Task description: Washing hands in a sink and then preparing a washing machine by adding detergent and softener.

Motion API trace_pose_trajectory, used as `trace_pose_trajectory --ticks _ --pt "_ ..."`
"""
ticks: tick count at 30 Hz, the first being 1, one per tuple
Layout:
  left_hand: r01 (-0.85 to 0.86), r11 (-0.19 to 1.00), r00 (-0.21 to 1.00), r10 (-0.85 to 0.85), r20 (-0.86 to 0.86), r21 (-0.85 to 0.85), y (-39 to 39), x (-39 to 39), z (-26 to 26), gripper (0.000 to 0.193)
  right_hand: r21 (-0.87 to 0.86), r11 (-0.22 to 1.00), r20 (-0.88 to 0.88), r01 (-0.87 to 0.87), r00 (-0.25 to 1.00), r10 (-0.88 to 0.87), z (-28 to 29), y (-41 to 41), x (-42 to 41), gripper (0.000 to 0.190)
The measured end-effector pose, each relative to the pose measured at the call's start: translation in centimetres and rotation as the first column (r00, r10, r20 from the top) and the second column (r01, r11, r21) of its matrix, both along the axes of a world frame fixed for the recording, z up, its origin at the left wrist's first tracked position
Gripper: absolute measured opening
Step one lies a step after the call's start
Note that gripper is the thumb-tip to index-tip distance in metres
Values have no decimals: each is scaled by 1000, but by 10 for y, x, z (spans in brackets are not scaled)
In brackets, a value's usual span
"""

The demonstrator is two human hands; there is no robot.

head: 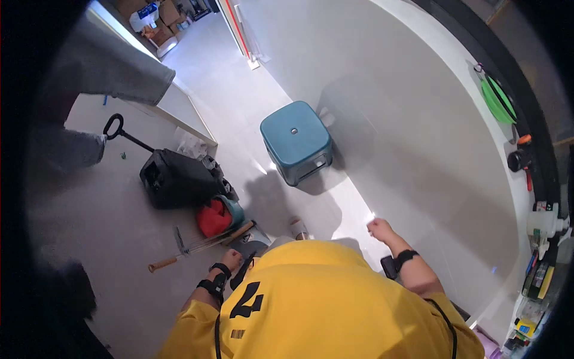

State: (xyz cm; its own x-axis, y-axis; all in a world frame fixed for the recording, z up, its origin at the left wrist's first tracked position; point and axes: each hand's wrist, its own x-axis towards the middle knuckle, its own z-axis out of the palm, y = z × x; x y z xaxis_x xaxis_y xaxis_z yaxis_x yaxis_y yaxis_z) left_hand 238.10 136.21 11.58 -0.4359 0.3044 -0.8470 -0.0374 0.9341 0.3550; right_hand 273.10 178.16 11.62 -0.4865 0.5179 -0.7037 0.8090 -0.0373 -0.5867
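My left hand hangs by my left hip, its fingers curled, beside a black strap-like item. Whether it grips anything is hard to make out. On the other side, my right hand is held out in a loose fist near the white vertical panel, with nothing visible in it. A teal plastic step stool stands upright on the floor ahead, close to that panel. Left of my feet lies a long tool with wooden handles, next to a teal container with red cloth in it.
A black case with a looped pull handle sits on the floor at left. Another person's grey-clad leg is beyond it. Along the right ledge are a green bowl-like item, a white bottle and tools. Cardboard boxes lie far back.
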Motion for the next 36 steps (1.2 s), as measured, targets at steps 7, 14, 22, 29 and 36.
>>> trace_pose_trajectory --ticks 7,14,22,29,36 --pt "-104 995 989 103 -104 -2 70 -76 57 16 -135 984 -67 -113 992 105 6 52 -127 18" --pt "266 963 952 -255 -168 43 136 -158 47 21 -106 979 -41 -177 984 173 -23 100 -212 23" --pt "341 939 940 -342 -7 50 208 -304 0 19 52 998 -34 -45 998 47 -66 82 -331 40" --pt "517 850 854 -520 -5 -96 193 -401 -8 23 184 973 -5 142 990 -143 -123 65 -451 56" --pt "660 727 746 -665 49 -189 171 -447 1 20 85 794 125 602 784 -608 -191 74 -495 25"
